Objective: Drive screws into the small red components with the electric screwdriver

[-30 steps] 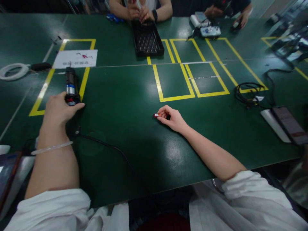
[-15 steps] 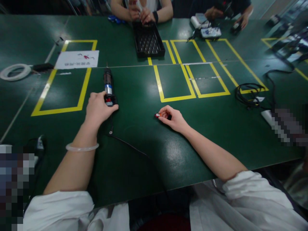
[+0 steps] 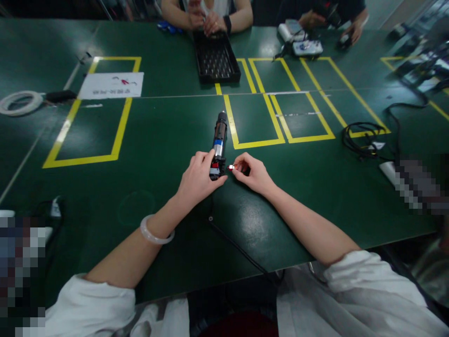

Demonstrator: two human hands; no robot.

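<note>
My left hand (image 3: 201, 178) is closed round the lower end of a dark cylindrical device (image 3: 220, 135). The device has a brown upper body, a blue and silver band and a red part near my fingers. A thin black cord (image 3: 242, 255) trails from it toward the front edge of the table. Just to its right, my right hand (image 3: 254, 173) pinches a small red-and-white piece (image 3: 231, 167) between thumb and fingertips. A narrow gap separates that piece from the device. What kind of part it is I cannot make out.
Yellow tape (image 3: 259, 144) outlines rectangles on the green table (image 3: 168, 135). A white sign (image 3: 112, 85) and a white coil (image 3: 21, 103) lie at left. Across the table, a person's hands (image 3: 213, 23) are above a black tray (image 3: 217, 61). A coiled black cable (image 3: 363, 135) lies at right.
My left hand has carried the dark cylindrical device to the right, close to my right hand, with its cord trailing along. My right hand has stayed nearly in place with the small piece.
</note>
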